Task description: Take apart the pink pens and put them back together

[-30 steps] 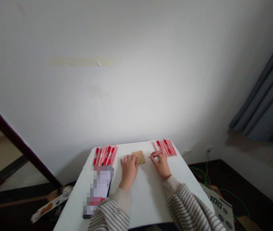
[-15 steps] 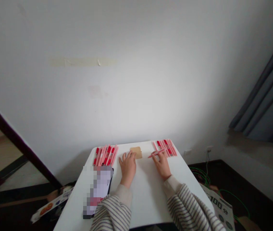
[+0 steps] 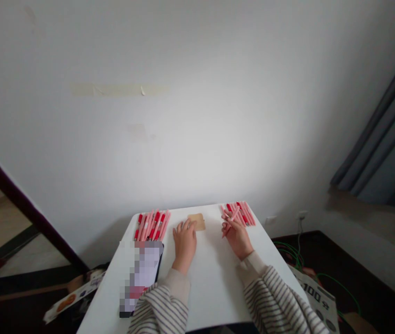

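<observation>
My left hand (image 3: 184,241) lies flat on the white table (image 3: 211,287), fingers spread, its fingertips touching a small brown card (image 3: 197,221). My right hand (image 3: 236,236) is closed round a pink pen (image 3: 230,221), which points up toward the far right. Just beyond that hand lies a row of several pink and red pens (image 3: 241,212). A second group of several pink and red pens (image 3: 152,225) lies at the table's far left corner. Both sleeves are striped.
A blurred-out flat object (image 3: 142,273) rests on the table's left side. The white wall stands right behind the table. Green cables (image 3: 295,260) and printed cardboard (image 3: 317,297) lie on the dark floor to the right; a grey curtain (image 3: 388,153) hangs beyond.
My right hand has turned the pink pen from lying across to the left into a steeper tilt and drawn it nearer the right pen row. The left hand has pushed the brown card slightly farther away.
</observation>
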`<state>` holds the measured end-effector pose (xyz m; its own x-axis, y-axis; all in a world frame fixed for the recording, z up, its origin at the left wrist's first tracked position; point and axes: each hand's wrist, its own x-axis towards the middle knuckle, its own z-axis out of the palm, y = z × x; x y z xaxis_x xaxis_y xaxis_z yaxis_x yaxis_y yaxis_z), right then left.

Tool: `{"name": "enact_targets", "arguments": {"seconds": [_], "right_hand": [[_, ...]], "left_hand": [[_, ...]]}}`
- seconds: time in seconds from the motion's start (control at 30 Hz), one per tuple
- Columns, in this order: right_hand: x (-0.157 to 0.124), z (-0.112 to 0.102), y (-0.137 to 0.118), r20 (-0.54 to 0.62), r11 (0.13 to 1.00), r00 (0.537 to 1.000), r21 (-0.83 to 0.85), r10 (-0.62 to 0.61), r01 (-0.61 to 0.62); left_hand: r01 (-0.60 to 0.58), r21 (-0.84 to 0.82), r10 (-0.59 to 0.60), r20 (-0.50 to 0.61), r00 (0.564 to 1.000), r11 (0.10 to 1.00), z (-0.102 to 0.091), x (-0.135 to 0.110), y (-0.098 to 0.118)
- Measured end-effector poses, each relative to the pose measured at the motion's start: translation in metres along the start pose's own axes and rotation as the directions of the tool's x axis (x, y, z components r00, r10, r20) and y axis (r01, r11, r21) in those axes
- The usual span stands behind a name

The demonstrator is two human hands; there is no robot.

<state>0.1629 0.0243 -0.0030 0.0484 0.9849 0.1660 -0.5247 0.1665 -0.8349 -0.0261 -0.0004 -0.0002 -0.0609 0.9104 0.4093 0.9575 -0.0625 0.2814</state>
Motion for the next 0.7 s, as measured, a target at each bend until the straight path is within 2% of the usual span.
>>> {"name": "enact_targets", "arguments": {"seconds": [0.1, 0.17, 0.3, 0.43, 0.57, 0.7], "right_hand": [[-0.002, 0.0, -0.009, 0.083, 0.999, 0.996, 0.019, 0.046, -0.048], [-0.004, 0.0, -0.012, 0.129, 0.999, 0.991, -0.031, 0.046, -0.043], [-0.008, 0.0, -0.016, 0.118, 0.999, 0.992, -0.013, 0.052, -0.051], [-0.01, 0.001, -0.018, 0.11, 0.971, 0.985, 0.184, 0.133, -0.152], [-0.012, 0.003, -0.021, 0.21, 0.847, 0.954, 0.447, 0.214, -0.288], [-0.012, 0.007, -0.022, 0.216, 0.821, 0.946, 0.474, 0.242, -0.319]], "left_hand": [[-0.017, -0.024, 0.017, 0.001, 1.0, 1.0, -0.002, -0.003, 0.003], [-0.026, -0.04, 0.026, 0.007, 1.0, 0.999, -0.004, -0.005, 0.005], [-0.03, -0.062, 0.031, 0.011, 0.999, 0.998, -0.006, -0.008, 0.009], [-0.047, -0.066, 0.047, -0.001, 0.999, 0.997, -0.006, -0.009, 0.009], [-0.066, -0.059, 0.064, -0.042, 0.997, 0.996, -0.003, -0.009, 0.007], [-0.072, -0.056, 0.069, -0.05, 0.996, 0.996, -0.001, -0.01, 0.006]]}}
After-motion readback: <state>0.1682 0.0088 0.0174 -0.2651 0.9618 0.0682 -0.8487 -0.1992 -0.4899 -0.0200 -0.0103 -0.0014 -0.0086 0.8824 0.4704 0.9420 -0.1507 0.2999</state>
